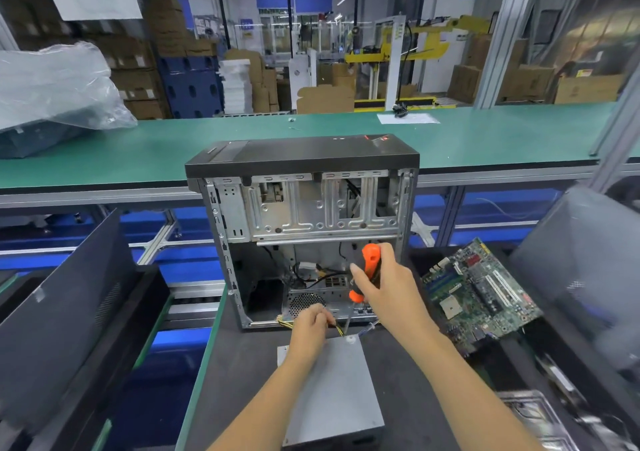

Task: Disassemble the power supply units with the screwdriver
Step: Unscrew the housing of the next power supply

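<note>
**Screwdriver poised over a grey power supply unit in front of an open case**

A grey metal power supply unit [334, 388] lies flat on the dark work surface [242, 374], directly in front of an open computer case [304, 228] that stands with its side panel off. Yellow and black cables [337, 327] run from the far edge of the unit towards the bottom of the case.

The left hand [310, 326] sits at the far edge of the unit, its fingers curled around the bundle of cables where they leave the housing. The right hand [384, 287] is raised above the far right corner of the unit, fingers wrapped round the orange-and-black handle of a screwdriver [367, 274]. The tool points steeply downward; its thin shaft reaches towards a screw position near the unit's far corner, though whether the tip touches is not clear.

To the right of the case a green motherboard [479, 294] lies tilted on the surface. A dark side panel [59, 315] leans at the left. Behind the case runs a long green bench [485, 138], with a clear plastic bag [55, 86] on its left end.
</note>
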`<state>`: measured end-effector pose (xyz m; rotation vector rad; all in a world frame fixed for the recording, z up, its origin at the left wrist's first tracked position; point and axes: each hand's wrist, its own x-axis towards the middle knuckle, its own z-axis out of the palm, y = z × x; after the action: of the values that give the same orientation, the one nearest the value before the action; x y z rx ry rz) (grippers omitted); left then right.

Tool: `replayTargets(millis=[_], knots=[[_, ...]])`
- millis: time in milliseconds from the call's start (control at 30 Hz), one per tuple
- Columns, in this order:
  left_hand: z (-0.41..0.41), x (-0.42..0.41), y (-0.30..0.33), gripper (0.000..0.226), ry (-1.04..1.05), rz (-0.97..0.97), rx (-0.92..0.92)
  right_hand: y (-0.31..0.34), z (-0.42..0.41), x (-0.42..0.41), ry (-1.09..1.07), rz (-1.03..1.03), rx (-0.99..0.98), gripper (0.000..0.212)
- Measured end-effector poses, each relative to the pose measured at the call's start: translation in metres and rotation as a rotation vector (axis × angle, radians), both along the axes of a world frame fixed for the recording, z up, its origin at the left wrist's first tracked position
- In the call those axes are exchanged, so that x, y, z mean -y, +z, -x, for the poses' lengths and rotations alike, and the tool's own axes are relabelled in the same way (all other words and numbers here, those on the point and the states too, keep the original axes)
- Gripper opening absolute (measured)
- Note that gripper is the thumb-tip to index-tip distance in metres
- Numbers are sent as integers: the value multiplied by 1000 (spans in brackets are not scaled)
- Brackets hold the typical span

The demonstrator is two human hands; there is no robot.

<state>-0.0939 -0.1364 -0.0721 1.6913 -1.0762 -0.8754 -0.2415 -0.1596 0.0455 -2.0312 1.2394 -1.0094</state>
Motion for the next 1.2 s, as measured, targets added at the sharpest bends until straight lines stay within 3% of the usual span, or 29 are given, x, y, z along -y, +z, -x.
replayTargets(millis=[133,233,300,433,1067,1200], knots=[[10,-1,-7,23,-56,35,191,-9,14,-2,-61,8,74,22],[15,-5,-15,11,-126,29,556,-16,24,-3,-55,1,142,21],[17,-6,-17,21,-170,64,777,-20,27,-4,-50,-17,173,22],[21,-6,-19,45,-246,137,978,-27,27,-6,-35,-33,200,22],[13,-8,-19,34,-241,143,695,-19,13,-5,-74,8,30,29],[13,-8,-19,21,-240,172,654,-2,9,-1,-81,-22,-134,37]])
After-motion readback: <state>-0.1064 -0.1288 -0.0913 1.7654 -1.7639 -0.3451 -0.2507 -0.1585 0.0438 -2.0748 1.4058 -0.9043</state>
